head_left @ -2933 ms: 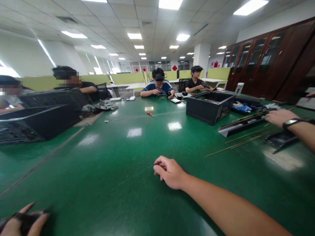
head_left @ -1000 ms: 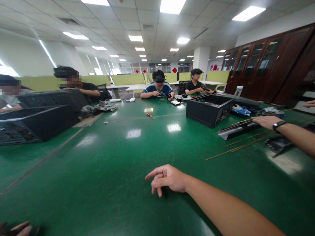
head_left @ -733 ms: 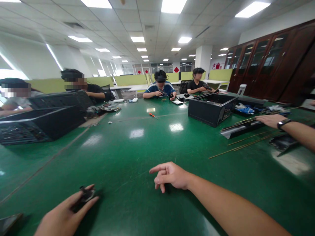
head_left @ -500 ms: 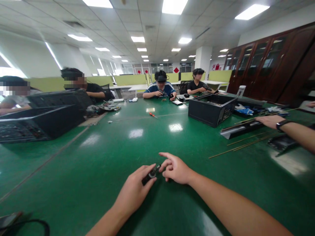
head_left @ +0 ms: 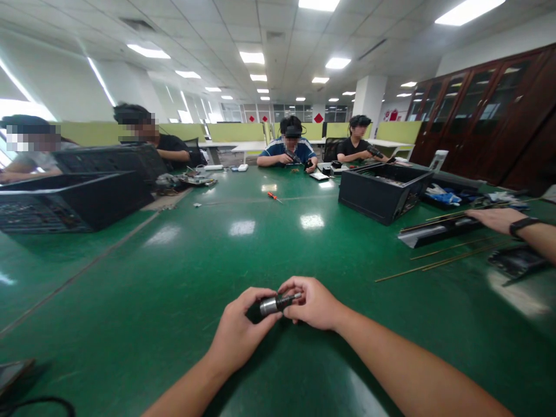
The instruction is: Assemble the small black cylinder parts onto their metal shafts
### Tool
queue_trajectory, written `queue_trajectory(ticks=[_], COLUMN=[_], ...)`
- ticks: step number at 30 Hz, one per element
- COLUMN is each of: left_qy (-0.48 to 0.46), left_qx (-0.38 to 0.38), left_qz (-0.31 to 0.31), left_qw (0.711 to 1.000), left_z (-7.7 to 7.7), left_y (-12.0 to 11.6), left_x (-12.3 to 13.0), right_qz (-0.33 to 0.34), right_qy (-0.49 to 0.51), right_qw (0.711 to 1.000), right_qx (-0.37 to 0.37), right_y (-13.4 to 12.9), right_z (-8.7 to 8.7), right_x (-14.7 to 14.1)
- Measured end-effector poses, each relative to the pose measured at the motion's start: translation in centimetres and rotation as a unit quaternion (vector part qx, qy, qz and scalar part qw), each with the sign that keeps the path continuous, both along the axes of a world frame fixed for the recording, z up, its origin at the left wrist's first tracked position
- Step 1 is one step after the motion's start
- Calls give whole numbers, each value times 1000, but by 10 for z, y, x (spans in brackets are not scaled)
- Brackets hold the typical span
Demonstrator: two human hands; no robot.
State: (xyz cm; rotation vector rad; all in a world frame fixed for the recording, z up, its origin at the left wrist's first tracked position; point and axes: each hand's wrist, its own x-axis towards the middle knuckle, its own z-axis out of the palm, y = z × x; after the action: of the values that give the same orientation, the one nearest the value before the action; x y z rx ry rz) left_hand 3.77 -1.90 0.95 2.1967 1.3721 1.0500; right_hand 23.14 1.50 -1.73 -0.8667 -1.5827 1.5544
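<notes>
What looks like a dark electric screwdriver [head_left: 270, 306] with a silver collar lies between my hands, low over the green table, its narrow black nose and bit pointing right. My left hand [head_left: 237, 324] is closed around its rear part, which the palm and fingers hide. Curled around the nose and bit end is my right hand [head_left: 315, 304], thumb below and fingers above. Exactly where the right fingertips touch the nose is hard to make out.
An orange screwdriver [head_left: 273, 197] lies farther up the green table [head_left: 208, 249]. Black computer cases stand at left [head_left: 87, 202] and right [head_left: 384, 197]. Thin brass-coloured rods [head_left: 434, 263] and a metal channel [head_left: 428, 231] lie at right beneath another person's hand [head_left: 495, 219]. Several people sit opposite.
My right hand has gone from a spread, pointing pose to curling around the tool's nose. The tool has turned to lie more level, showing its silver collar. The camera view has shifted slightly.
</notes>
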Motion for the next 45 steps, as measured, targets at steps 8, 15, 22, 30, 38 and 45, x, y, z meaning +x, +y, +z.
queue_trajectory(ticks=[8,15,22,30,38,45], left_qy=[-19,-15,-16,-8,-6,-7], left_qx=[-5,-15,-6,-1,15,20], left_qz=[1,1,7,3,1,-3], left_qw=[1000,1000,1000,1000,1000,1000], left_z=[-4,-4,-6,-6,-6,-7], left_y=[2,1,-1,-2,-1,-1], left_x=[-1,-1,0,0,-2,-2], right_qz=[-19,-9,-11,7,16,19], right_qy=[9,0,8,25,31,34], right_qw=[1000,1000,1000,1000,999,999], right_qx=[-1,1,-6,-12,-8,-2], right_y=[-1,-1,-1,1,2,2], right_z=[-2,1,0,3,2,2], right_x=[0,3,3,4,5,5])
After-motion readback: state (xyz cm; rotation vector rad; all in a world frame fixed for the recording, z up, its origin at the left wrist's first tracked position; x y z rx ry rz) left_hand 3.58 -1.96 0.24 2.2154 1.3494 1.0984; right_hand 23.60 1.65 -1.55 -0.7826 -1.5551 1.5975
